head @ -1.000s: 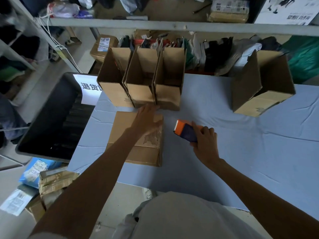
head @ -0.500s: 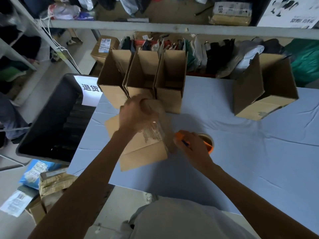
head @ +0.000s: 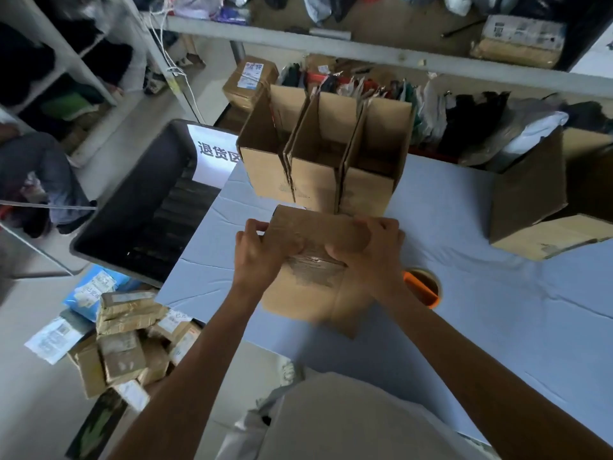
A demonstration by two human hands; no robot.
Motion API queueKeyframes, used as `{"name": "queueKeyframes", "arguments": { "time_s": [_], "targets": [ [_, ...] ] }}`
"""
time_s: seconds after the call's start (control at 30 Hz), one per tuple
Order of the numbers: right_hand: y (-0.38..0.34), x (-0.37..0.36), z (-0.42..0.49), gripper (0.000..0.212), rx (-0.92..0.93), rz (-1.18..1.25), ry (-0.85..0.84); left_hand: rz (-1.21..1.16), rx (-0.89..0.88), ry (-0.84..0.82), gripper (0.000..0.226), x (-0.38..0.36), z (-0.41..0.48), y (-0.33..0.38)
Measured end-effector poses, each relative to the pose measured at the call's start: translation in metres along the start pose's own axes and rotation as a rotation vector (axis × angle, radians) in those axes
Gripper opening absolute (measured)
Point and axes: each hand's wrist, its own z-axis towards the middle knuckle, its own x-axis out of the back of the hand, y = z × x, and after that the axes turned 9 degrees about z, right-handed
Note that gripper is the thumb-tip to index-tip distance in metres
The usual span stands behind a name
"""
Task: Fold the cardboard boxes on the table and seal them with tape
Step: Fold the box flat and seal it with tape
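Three open brown cardboard boxes (head: 318, 167) stand formed at the far side of the pale blue table (head: 497, 310). A fourth brown box (head: 318, 227) sits just before them, left hand (head: 257, 252) and right hand (head: 368, 250) gripping its flaps with curled fingers; the orange tape dispenser (head: 420, 288) lies beside, so sealing looks undone.

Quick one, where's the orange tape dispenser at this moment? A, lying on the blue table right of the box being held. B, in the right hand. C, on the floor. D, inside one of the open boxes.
A: the orange tape dispenser lies on the blue table, right of the brown cardboard box that the left hand and right hand grip.
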Motion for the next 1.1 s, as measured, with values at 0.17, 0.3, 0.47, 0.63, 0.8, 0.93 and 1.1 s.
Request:
{"name": "queueKeyframes", "arguments": {
  "time_s": [0.17,0.3,0.47,0.63,0.8,0.93,1.1],
  "targets": [
    [0.006,-0.002,0.005,0.047,-0.054,0.276,-0.031,-0.011,0.020,0.031,0.058,-0.002,-0.002,-0.001],
    [-0.002,0.002,0.003,0.038,0.245,-0.014,0.132,0.157,0.001,0.075,0.031,-0.007,0.004,0.003],
    [-0.006,-0.013,-0.008,0.022,0.718,-0.267,0.012,0.261,-0.179,0.151,0.041,-0.007,0.005,-0.004],
    [-0.009,-0.013,0.001,0.022,0.785,-0.371,0.072,0.390,-0.834,0.165,0.024,-0.004,0.000,-0.008],
    [0.009,-0.005,0.005,0.031,0.722,-0.325,0.000,0.453,-0.928,0.276,0.015,-0.005,0.010,-0.007],
    [0.011,-0.007,0.008,0.026,0.727,-0.327,0.038,0.372,-0.867,0.221,0.017,-0.008,0.010,-0.002],
    [0.003,-0.008,0.014,0.026,0.633,-0.337,0.045,0.254,-0.769,0.064,0.028,-0.001,0.023,0.002]
  ]
}}
